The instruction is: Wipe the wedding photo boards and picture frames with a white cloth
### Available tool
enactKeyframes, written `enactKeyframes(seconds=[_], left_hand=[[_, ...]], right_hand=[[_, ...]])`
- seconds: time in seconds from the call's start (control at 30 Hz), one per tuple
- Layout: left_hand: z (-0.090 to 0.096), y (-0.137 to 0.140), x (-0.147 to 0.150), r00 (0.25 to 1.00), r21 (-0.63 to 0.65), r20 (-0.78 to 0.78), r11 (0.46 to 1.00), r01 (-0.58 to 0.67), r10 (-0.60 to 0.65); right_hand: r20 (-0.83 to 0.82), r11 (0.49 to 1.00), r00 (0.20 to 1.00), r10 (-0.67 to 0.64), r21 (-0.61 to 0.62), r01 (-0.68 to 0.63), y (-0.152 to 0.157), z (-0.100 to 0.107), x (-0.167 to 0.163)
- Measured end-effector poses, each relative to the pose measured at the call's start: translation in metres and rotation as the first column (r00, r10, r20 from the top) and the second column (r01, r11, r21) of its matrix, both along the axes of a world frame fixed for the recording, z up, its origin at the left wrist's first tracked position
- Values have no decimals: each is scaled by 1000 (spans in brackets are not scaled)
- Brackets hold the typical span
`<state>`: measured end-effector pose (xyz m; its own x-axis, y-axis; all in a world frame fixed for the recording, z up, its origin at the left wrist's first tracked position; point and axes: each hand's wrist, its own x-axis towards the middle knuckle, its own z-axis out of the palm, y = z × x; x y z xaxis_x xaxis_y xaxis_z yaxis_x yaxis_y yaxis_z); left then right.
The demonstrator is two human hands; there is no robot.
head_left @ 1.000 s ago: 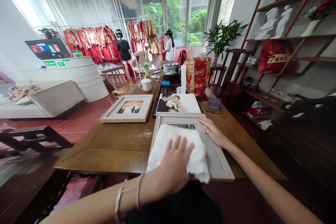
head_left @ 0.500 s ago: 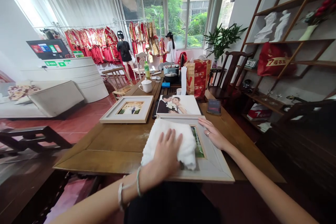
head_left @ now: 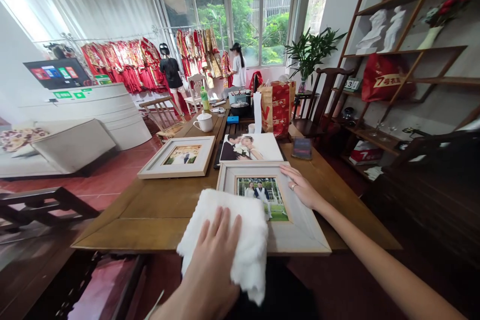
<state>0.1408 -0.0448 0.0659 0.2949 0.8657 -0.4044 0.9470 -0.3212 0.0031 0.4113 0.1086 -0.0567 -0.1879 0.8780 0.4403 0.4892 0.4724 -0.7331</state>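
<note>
My left hand (head_left: pixel 215 255) has hold of a white fluffy cloth (head_left: pixel 249 230), its fingers spread over the top. The cloth covers the near left corner of a pale wooden picture frame (head_left: pixel 300 232) and hangs past the table's front edge. Inside that frame is a photo (head_left: pixel 258 192) of a couple on grass, its lower left part hidden. My right hand (head_left: pixel 303 187), with a ring on one finger, lies on the frame's upper right border, fingers stretched out. A second framed photo (head_left: pixel 178 156) lies to the left on the table.
Behind the frame lies a large wedding print (head_left: pixel 262 147). Further back on the wooden table (head_left: pixel 150 225) stand a white lidded mug (head_left: pixel 204 122), a black pot (head_left: pixel 240 108) and a red paper bag (head_left: pixel 277 110). Two people stand by racks of red garments (head_left: pixel 123 62).
My left hand and the cloth have moved left and toward me, uncovering most of the couple's photo. My right hand stays on the frame. The view has shifted slightly.
</note>
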Motion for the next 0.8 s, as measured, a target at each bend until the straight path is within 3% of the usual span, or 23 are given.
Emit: enactKeyframes(seconds=[0.07,0.17,0.27,0.4,0.57,0.67,0.8], left_hand=[[2,-16,0,1000,-76,-25,997,-8,6],[-2,-14,4,1000,-36,-3,999,5,-5],[-10,13,16,1000,142,19,990,-2,-1],[-13,66,33,998,344,39,938,-50,39],[-12,107,46,996,369,74,929,12,-42],[-15,97,48,983,284,106,952,114,-149],[-21,45,44,948,179,178,956,233,-265]], right_hand=[[-4,1000,1000,-7,6,7,-1,0,-1],[6,1000,1000,-17,0,17,-1,1,-2],[18,1000,1000,-9,-16,10,-3,1,-1],[30,1000,999,9,-23,-9,-4,1,2],[25,1000,1000,13,-11,-13,-2,-1,3],[23,1000,1000,9,-8,-9,-1,-2,3],[24,1000,1000,4,-5,-4,-1,-2,2]])
